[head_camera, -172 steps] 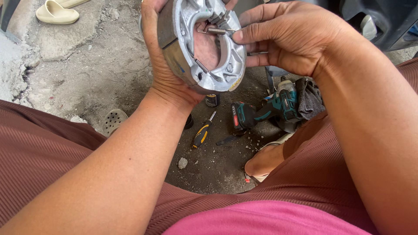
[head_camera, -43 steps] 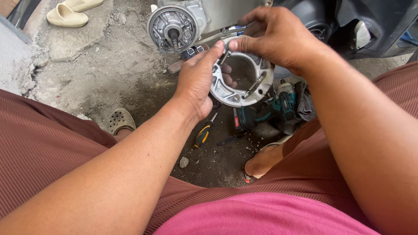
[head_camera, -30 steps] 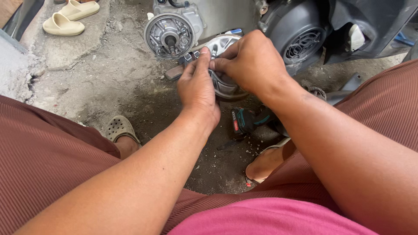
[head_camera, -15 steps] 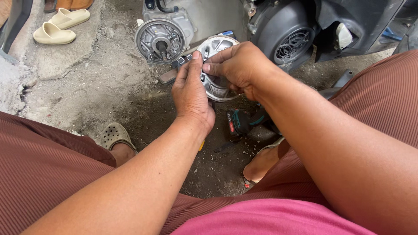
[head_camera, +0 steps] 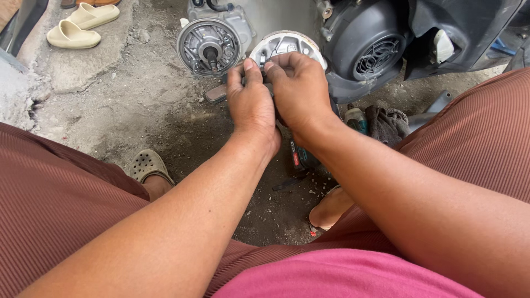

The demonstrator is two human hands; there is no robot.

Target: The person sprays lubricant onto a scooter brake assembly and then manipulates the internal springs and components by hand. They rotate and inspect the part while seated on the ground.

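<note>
**Both hands on the round metal plate beside the scooter engine**

From the head camera, your left hand and right hand meet side by side on a round silver metal plate, held up in front of the scooter's engine casing. Your fingers on both hands are curled closed around the plate's lower edge, thumbs pressed near its rim; most of the plate is hidden behind them. Just left of it sits the open wheel hub with its axle stub pointing outward. The black fan cover is to the right. A cordless drill lies on the ground under your wrists, and pale sandals rest far left.
</note>
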